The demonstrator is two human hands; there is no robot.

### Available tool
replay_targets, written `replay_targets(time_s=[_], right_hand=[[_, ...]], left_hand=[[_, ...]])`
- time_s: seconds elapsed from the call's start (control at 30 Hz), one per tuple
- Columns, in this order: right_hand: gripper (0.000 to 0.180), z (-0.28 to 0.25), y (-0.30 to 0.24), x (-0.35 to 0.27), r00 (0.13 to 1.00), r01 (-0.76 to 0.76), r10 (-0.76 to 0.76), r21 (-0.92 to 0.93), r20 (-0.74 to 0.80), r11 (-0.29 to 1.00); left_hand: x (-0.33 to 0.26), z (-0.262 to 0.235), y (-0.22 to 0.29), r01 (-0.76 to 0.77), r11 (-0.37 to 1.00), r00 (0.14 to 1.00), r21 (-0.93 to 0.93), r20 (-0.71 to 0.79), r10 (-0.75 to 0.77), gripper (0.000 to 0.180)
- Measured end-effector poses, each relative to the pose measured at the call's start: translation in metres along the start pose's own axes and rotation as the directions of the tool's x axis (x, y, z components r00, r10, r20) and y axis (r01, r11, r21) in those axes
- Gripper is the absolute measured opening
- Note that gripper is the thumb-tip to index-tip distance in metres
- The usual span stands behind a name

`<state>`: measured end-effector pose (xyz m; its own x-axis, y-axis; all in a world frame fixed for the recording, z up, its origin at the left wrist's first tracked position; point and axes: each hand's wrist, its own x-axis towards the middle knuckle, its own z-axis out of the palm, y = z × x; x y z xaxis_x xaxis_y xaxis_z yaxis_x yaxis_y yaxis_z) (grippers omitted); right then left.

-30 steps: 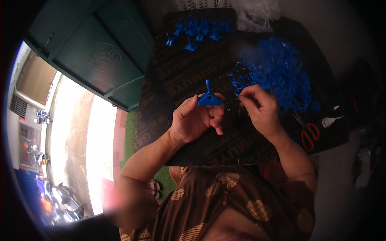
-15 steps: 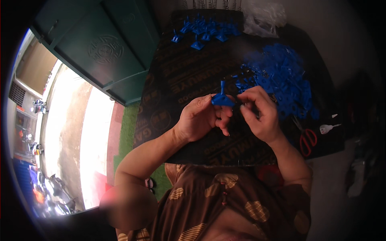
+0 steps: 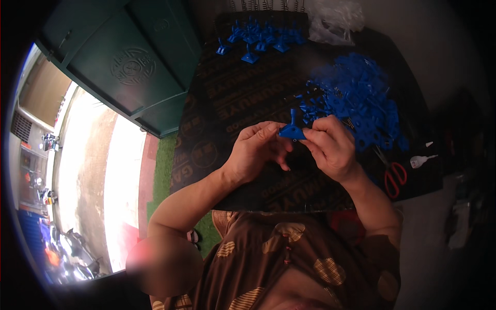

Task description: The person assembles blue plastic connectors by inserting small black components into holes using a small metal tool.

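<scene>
Right hand (image 3: 333, 148) had since moved against the right end of the blue piece (image 3: 292, 132); whether its grip pinched could not be told. Left hand (image 3: 257, 150) pinched the opposite end above the dark surface (image 3: 235, 95).

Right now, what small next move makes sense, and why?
Probably hold the left hand steady and settle the right hand in a light pinch at the right end of the blue piece: the left steadies its other side, stem upward, and the right's fingertips are at that end, their grip unclear.
</scene>
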<state>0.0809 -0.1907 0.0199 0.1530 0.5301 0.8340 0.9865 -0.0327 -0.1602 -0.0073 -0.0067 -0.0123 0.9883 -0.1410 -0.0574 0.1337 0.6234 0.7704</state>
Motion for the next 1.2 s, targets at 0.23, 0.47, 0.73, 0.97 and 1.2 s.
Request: replay_targets(time_s=[0.23,0.47,0.73,0.97,1.2], right_hand=[[0.031,-0.001,0.002,-0.003,1.0,-0.017,0.017,-0.005,0.019,1.0],[0.024,-0.002,0.002,-0.001,0.997,-0.054,0.052,0.022,0.063,0.998],[0.013,0.0,0.007,-0.004,0.968,-0.251,0.244,0.151,0.066,0.956],[0.012,-0.001,0.007,-0.004,0.885,-0.466,0.438,0.33,0.16,0.821],[0.012,-0.001,0.008,-0.005,0.844,-0.537,0.496,0.346,0.206,0.77]], left_hand=[[-0.002,0.01,0.005,-0.069,0.972,0.996,0.225,-0.034,0.078,0.036],[-0.003,0.01,0.007,-0.064,0.962,0.993,0.264,-0.083,0.089,0.036],[-0.002,0.01,0.006,-0.026,0.951,0.995,0.307,-0.088,0.056,0.036],[-0.003,0.018,0.005,0.036,0.922,0.998,0.385,-0.055,-0.016,0.026],[-0.002,0.017,0.006,0.105,0.903,0.994,0.416,-0.064,-0.086,0.035]])
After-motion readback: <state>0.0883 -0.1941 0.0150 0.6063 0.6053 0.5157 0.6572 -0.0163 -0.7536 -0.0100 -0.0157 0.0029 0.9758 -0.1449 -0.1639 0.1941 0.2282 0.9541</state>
